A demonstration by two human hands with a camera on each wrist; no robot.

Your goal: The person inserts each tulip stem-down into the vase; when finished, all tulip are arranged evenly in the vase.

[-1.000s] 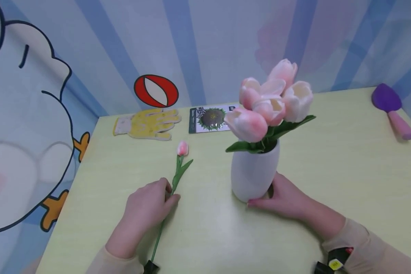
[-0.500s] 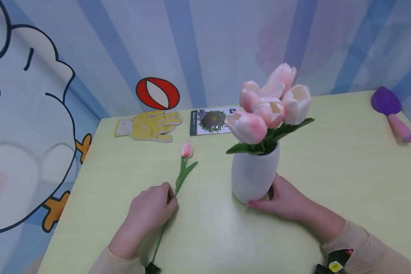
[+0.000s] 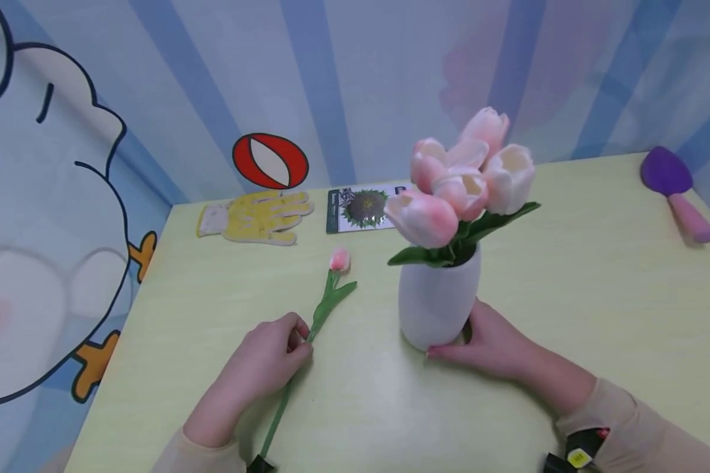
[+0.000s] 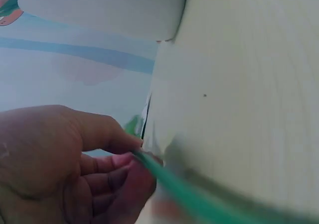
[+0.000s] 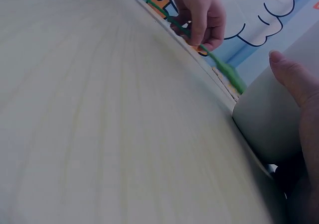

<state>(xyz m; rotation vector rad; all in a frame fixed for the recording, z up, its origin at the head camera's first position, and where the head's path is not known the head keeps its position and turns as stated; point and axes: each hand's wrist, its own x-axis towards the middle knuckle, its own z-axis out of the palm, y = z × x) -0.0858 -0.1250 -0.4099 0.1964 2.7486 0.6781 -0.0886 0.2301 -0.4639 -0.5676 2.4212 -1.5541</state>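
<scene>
A single pink artificial tulip (image 3: 331,299) slants over the table, its bloom pointing away from me. My left hand (image 3: 267,355) pinches its green stem between thumb and fingers, as the left wrist view also shows. To the right stands a white vase (image 3: 438,305) holding several pale pink tulips (image 3: 464,180) with green leaves. Low on the vase's right side, my right hand (image 3: 499,345) grips it, thumb across the front; its other fingers are mostly hidden behind. In the right wrist view the thumb (image 5: 294,79) lies against the vase wall.
Along the table's back edge lie a yellow glove (image 3: 263,218) and a seed packet (image 3: 363,207), partly hidden by the blooms. A purple toy shovel (image 3: 677,190) with a pink handle is at the far right. A printed cloth backdrop (image 3: 390,79) rises behind the table.
The single tulip's bloom has swung right, toward the vase, as my left hand shifts slightly right with the stem. My right hand and the vase have stayed in place.
</scene>
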